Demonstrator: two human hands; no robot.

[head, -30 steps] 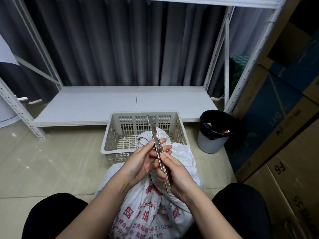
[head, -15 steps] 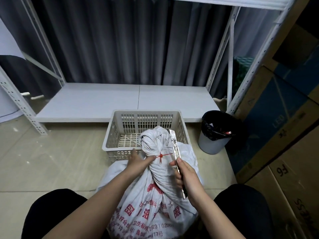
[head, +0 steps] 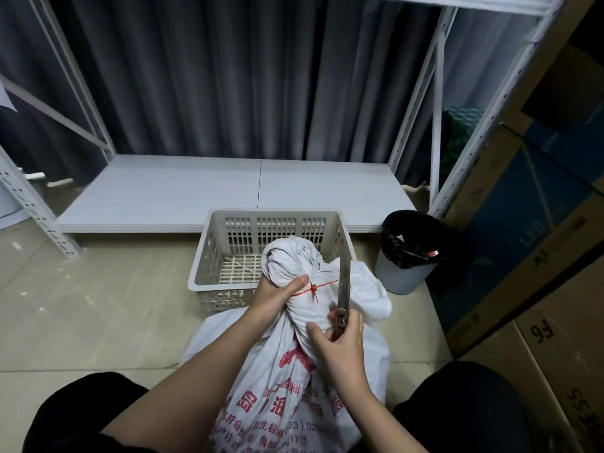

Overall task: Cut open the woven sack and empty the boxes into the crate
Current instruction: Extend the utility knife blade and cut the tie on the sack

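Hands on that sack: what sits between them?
In the head view, the sack's gathered neck with its red tie lies between the left hand and right hand.

1. Woven sack (head: 287, 380): white, printed with red characters, upright on the floor. Its neck is gathered and twisted, bound by a red tie (head: 314, 288); the bunched top leans over the crate's near edge.
2. Crate (head: 209, 256): white plastic, slotted walls and lattice floor, standing just behind the sack.
3. Boxes: none visible.
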